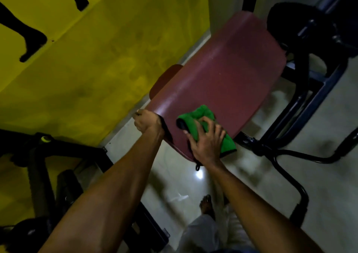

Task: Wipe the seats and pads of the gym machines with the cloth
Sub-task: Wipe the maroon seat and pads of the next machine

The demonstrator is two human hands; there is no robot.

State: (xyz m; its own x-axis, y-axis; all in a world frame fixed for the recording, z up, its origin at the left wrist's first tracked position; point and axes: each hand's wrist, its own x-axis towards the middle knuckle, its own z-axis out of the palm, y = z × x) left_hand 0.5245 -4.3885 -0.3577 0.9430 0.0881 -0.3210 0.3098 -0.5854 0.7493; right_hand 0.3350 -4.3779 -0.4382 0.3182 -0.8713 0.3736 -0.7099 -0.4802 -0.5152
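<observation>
Cloth [208,126]: green, soft and bunched, lying on the near end of the maroon pad [222,74], pressed flat under the spread right hand [207,142]. Light and limp by the look of it; likely to ruck up unless held under palm and fingers together. No pinch here, just an open palm bearing down. Left hand [147,123] curled closed around the pad's near-left edge, bracing it. Pad looks smooth and slightly glossy, probably firm beneath. Dark frame [302,105] below, over pale floor [329,175].
</observation>
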